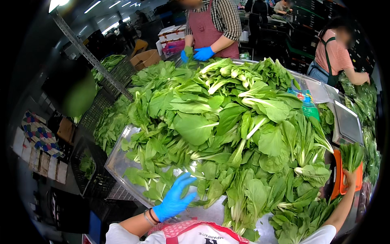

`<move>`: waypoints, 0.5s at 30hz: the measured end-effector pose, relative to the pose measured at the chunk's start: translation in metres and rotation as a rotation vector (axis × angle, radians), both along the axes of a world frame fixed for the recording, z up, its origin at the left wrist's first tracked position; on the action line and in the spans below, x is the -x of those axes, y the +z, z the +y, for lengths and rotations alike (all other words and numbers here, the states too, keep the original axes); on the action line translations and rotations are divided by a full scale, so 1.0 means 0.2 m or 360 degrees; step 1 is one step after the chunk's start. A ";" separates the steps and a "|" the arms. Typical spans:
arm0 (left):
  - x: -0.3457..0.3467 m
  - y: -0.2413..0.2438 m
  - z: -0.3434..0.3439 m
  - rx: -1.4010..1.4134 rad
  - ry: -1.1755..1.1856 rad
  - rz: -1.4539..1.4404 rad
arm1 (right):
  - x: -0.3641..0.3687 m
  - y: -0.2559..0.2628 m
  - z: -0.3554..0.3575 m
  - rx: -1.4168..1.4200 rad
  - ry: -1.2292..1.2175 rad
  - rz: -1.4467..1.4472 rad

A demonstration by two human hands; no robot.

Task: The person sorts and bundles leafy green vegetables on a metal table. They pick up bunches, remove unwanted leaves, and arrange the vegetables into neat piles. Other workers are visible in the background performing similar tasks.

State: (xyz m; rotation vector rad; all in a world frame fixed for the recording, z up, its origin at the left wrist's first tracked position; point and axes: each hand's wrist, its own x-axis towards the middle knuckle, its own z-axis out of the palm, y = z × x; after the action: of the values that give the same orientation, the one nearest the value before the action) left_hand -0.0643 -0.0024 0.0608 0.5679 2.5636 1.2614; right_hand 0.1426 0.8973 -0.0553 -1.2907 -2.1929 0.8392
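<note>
My left hand (175, 198), in a blue glove, hovers at the near left edge of a metal table (117, 170). Its fingers are spread beside loose green leaves (155, 190), with nothing in the grasp. At the far right my bare right hand (349, 179) grips a bunch of leafy greens (351, 156) at its stem end, at an orange plastic basket (337, 174). A large heap of bok choy-like greens (195, 126) covers most of the table between my hands. Nearer to me lie bunches with pale stems (243, 198).
Behind the basket stands a weighing scale (347, 119). A printed plastic bag (307, 103) lies by the heap. Across the table a blue-gloved co-worker (210, 27) handles greens; another person (332, 58) works at right. Black crates (100, 106) and a slanted metal post (91, 58) stand left.
</note>
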 end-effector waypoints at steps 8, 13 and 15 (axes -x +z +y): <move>0.05 -0.06 0.08 -0.0047 -0.0137 -0.0018 | -0.07 0.03 -0.14 -0.0143 -0.0141 -0.0354; 0.03 -0.06 0.06 -0.0086 -0.0146 0.0005 | -0.09 0.05 -0.23 -0.0225 -0.0180 -0.0437; 0.01 -0.07 0.04 -0.0105 -0.0141 0.0009 | -0.09 0.07 -0.27 -0.0258 -0.0204 -0.0464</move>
State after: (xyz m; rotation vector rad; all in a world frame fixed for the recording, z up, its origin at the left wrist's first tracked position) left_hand -0.0664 0.0053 0.0471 0.6913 2.4799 1.3197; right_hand 0.1611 0.8428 -0.0419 -1.5310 -2.3103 0.4359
